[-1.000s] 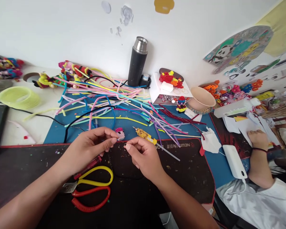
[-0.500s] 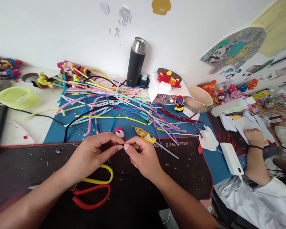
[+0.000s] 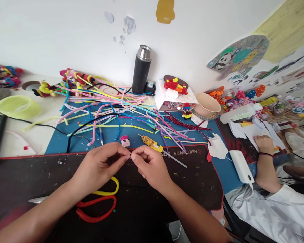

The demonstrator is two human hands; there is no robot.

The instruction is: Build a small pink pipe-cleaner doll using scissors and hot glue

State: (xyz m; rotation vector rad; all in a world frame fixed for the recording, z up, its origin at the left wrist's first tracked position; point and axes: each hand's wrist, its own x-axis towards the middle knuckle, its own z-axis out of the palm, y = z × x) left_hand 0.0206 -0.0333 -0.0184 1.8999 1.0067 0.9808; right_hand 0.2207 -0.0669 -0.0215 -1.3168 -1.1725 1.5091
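My left hand (image 3: 97, 165) and my right hand (image 3: 152, 167) meet fingertip to fingertip above the dark mat (image 3: 192, 182). Each pinches thumb against index finger on something tiny and dark, too small to name. Just beyond my fingertips lies a small pink and white fuzzy piece (image 3: 125, 141) with dark marks. A yellow glue gun (image 3: 152, 143) with a clear stick in its end rests past my right hand. Scissors with one yellow and one red handle (image 3: 98, 209) lie partly under my left forearm.
Colourful pipe cleaners (image 3: 108, 101) are heaped behind my hands. A black flask (image 3: 141, 71), a white box (image 3: 174, 98) and a round bowl (image 3: 207, 105) stand along the wall. At right, another person's hand (image 3: 264, 143) rests near papers and a white power bank (image 3: 241, 167).
The view has shifted slightly, so the background sits a little further left. My hands keep nearly the same pinched pose, fingertips together.
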